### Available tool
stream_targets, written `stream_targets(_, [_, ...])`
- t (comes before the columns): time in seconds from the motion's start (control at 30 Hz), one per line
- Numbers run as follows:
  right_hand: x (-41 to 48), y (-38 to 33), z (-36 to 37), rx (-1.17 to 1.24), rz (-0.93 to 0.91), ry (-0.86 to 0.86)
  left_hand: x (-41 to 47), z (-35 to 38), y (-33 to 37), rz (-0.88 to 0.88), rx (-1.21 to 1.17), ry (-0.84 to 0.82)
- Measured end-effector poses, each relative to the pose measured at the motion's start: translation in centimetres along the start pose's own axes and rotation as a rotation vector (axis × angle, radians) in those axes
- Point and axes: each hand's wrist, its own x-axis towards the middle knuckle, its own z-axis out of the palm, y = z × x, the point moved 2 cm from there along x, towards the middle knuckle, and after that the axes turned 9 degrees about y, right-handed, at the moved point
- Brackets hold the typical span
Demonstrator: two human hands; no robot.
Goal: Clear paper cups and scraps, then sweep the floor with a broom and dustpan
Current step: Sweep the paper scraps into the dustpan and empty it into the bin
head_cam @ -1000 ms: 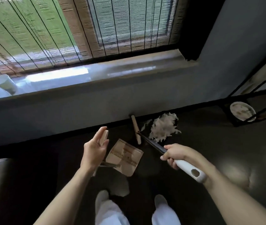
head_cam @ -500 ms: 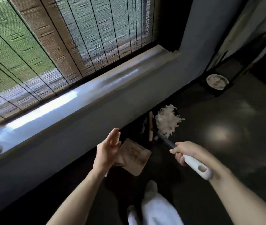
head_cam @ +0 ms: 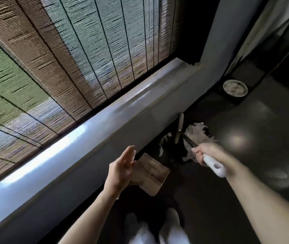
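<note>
Dark glossy floor [head_cam: 246, 199] with a white scrap pile [head_cam: 199, 133] and round dish [head_cam: 235, 88]

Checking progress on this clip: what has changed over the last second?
The camera swung, tilting the view. The right hand, gripping the broom, appears to have drawn closer to the paper scraps. The left hand kept its fingers straight by the dustpan. Nothing was picked up or released.

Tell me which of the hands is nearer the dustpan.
Left. The left hand overlaps the dustpan at its left edge; the right hand is off to its right, gripping the broom handle.
</note>
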Motion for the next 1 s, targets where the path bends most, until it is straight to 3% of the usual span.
stream_targets(0.13, [2.4, -0.9, 4.9, -0.112, -0.048, 0.037, 3.6, -0.5, -1.0, 0.074, 0.097, -0.085])
stream_targets(0.3, [3.3, 2.6, 9.5, -0.178, -0.100, -0.045, 6.5, -0.8, -2.8, 0.159, 0.139, -0.176])
stream_targets(0.4, [2.0, 5.2, 10.6, -0.450, -0.022, -0.072, 8.2, -1.0, -2.8, 0.176, 0.125, -0.172])
stream_targets(0.47, [0.9, 6.6, 10.6, -0.509, 0.002, -0.074, 9.3, -0.9, -2.5, 0.174, 0.115, -0.166])
stream_targets(0.6, [-1.3, 7.6, 8.2, -0.078, 0.047, -0.021, 10.8, -0.6, -1.6, 0.265, 0.184, -0.138])
stream_targets(0.67, [-2.2, 7.1, 7.2, 0.025, 0.068, -0.010, 11.4, -0.6, -1.2, 0.286, 0.200, -0.128])
stream_targets(1.0, [-1.3, 4.9, 10.2, -0.076, 0.000, 0.058, 8.6, -5.2, -2.1, 0.245, 0.182, -0.130])
